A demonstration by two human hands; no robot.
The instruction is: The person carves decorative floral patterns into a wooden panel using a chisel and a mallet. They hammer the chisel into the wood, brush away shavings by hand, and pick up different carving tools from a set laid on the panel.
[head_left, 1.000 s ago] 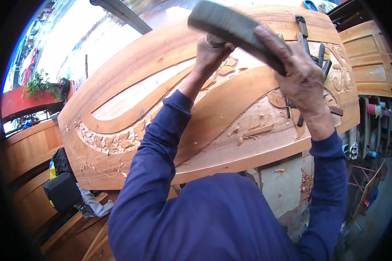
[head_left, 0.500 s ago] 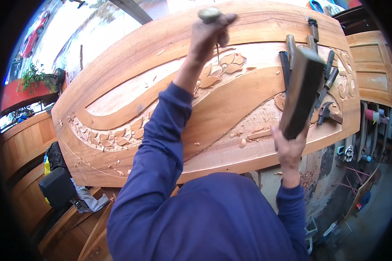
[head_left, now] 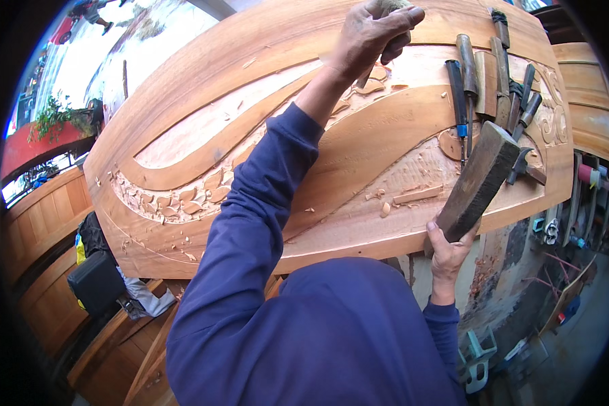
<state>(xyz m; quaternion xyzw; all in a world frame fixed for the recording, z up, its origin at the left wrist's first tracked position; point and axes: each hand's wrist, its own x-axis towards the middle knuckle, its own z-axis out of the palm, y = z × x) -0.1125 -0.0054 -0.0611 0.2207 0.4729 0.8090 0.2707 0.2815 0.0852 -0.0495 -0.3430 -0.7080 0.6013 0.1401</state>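
My left hand (head_left: pixel 375 37) grips the pale round handle of a chisel (head_left: pixel 392 7), its blade partly hidden, above carved leaves near the panel's upper middle. My right hand (head_left: pixel 450 250) holds the lower end of a long dark wooden mallet (head_left: pixel 477 186) by the panel's front edge. The wooden panel (head_left: pixel 237 68) bears raised curving bands and leaf carvings (head_left: pixel 210 189), with scattered shavings. Several chisels (head_left: pixel 461 88) lie in a group at its right, beside a hammer (head_left: pixel 521 166).
Panelled doors (head_left: pixel 585 95) stand at the right and more woodwork (head_left: pixel 47 223) at the left, near a black case (head_left: pixel 91 284). Below the right side are a pale turquoise stool (head_left: pixel 477 362) and leaning boards. Beyond, a red planter (head_left: pixel 30 145), a car and a person's legs show.
My left hand has moved up and to the right with the chisel. The mallet has swung down from above the left hand to low at the right, uncovering the group of chisels.
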